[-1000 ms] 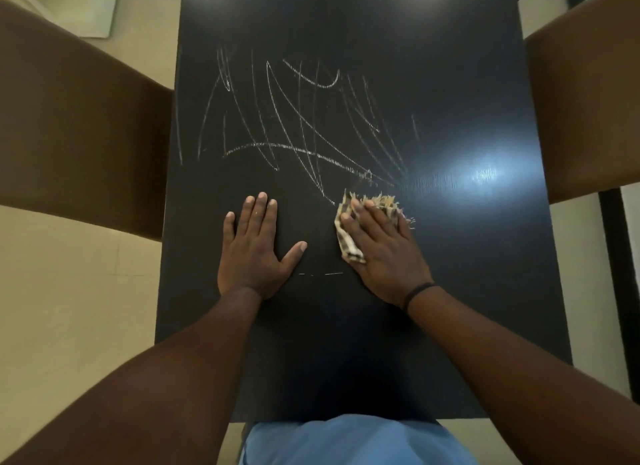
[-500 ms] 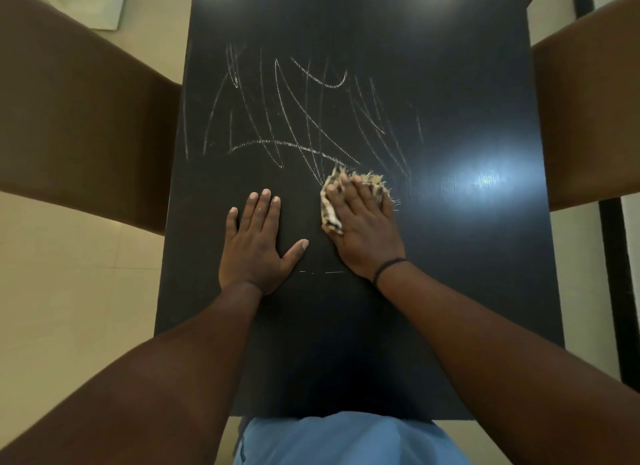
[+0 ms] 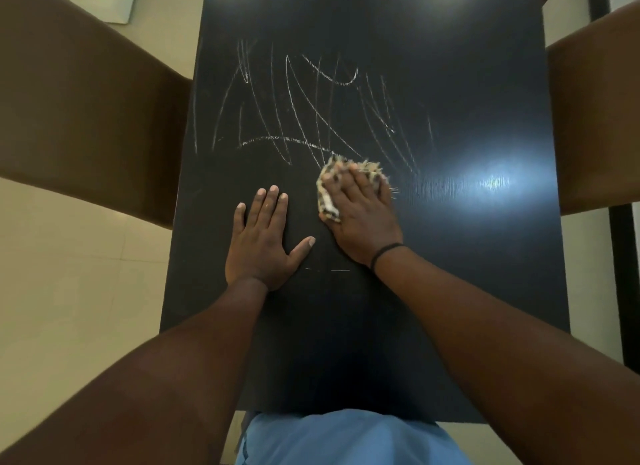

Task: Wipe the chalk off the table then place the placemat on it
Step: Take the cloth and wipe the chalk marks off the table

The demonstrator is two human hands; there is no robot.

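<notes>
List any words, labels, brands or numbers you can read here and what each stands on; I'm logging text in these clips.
None: no readable text in this view.
The chalk marks on the table are loose scribbled strokes, not letters or numbers.
The cloth under the right hand has a mottled pattern, no label visible.
The left hand lies flat on bare tabletop.

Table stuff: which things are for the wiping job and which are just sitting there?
For the job:
table
chalk marks
cloth, pressed under the right hand
left hand, resting flat on the table

Just there:
chair on the left
chair on the right

No placemat is in view.
</notes>
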